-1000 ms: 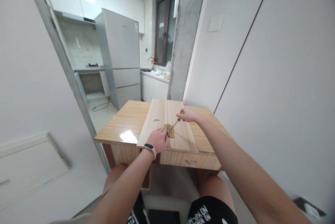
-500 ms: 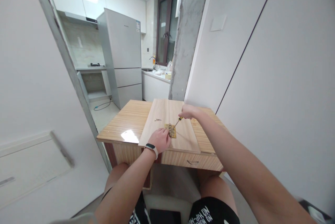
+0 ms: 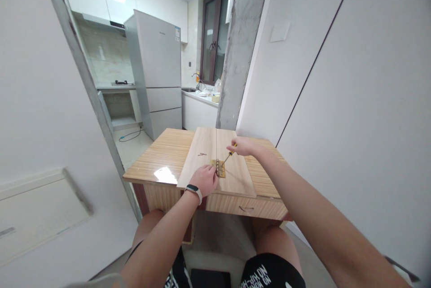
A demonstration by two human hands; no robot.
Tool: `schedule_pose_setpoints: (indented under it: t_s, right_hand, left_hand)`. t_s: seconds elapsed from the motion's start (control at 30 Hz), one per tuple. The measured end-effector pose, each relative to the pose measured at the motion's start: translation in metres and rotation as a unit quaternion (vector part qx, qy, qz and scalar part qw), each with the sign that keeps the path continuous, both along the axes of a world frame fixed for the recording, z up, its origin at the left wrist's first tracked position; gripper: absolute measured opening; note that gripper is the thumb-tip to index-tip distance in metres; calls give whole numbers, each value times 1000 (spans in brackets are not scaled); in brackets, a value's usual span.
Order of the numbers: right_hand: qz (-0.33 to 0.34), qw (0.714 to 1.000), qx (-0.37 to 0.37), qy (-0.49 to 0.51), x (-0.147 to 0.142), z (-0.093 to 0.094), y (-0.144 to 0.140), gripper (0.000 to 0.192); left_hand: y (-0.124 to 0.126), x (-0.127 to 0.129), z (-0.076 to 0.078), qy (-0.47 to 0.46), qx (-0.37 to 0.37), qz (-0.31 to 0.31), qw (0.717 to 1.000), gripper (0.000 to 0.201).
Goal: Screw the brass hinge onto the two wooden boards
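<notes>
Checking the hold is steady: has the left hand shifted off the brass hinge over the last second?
No. The left hand stays against the hinge on the boards' seam.

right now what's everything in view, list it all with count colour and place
wooden boards: two, pale wood, side by side on the table
hinge: one, brass, across the seam between the boards
screwdriver: one, yellow and black handle, tip at the hinge
loose screws: a few, dark, on the left board
table: one, striped wood, drawer at the front
fridge: one, silver grey, in the kitchen behind
pillar: one, bare grey, past the table
sink tap: one, metal, on the far white counter
left hand: black wristband, resting at the hinge
right hand: closed on the screwdriver
</notes>
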State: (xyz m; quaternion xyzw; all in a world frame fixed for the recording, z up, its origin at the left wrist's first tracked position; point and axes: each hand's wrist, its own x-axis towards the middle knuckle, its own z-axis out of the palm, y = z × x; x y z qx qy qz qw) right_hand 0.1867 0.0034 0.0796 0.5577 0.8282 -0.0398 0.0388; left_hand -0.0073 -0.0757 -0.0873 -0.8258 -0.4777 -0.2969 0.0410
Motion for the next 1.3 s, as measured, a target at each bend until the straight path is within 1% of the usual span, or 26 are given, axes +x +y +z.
schedule_pose_setpoints:
  t_s: [0.07,0.1,0.17,0.27,0.33,0.47,0.6,0.7,0.8,0.87,0.93,1.0,1.07,1.2,1.3]
  right_hand:
    - [-23,999,-32,-29,-4,3,-1,58]
    - [-31,997,-45,-49,-6,6,-1,61]
    - [-44,994,-61,-82,-11,11,-2,58]
    - [-59,990,-81,-100,-17,16,-3,49]
    - [-48,991,-64,-110,-19,17,-5,46]
    - [13,992,4,-127,-19,17,-7,41]
    - [40,993,17,-110,-14,17,-7,33]
    - [45,995,21,-88,-9,14,-4,26]
    - [41,997,25,-55,-4,8,-1,23]
    - [35,999,25,-31,-2,5,0,25]
    - [22,999,14,-21,-3,4,-1,33]
    - [8,999,4,-33,-6,4,-3,46]
    - [0,998,2,-68,-10,7,-5,54]
    - [-2,990,2,-141,-18,10,-6,50]
    - [1,990,3,-138,-18,11,-5,46]
  left_hand:
    - [0,0,0,0,-1,-1,1000,17]
    - [-1,1,1,-1,-1,-1,1000,18]
    - [-1,1,1,-3,-1,1,1000,19]
    - [-2,2,1,-5,0,4,1000,19]
    - [-2,2,1,-3,0,4,1000,18]
    - [-2,1,2,0,-1,1,1000,18]
    - [-2,1,2,-4,-6,1,1000,19]
    - [-2,1,1,-5,-10,2,1000,18]
    - [-2,0,1,-4,-8,3,1000,17]
    - [-2,1,0,-5,-6,5,1000,17]
    - [-2,1,0,-5,-7,6,1000,17]
    - [-2,1,0,-6,-9,6,1000,18]
    - [-2,1,0,-8,-9,5,1000,20]
    - [-2,1,0,-9,-7,4,1000,21]
    - [-2,1,0,-6,-6,5,1000,19]
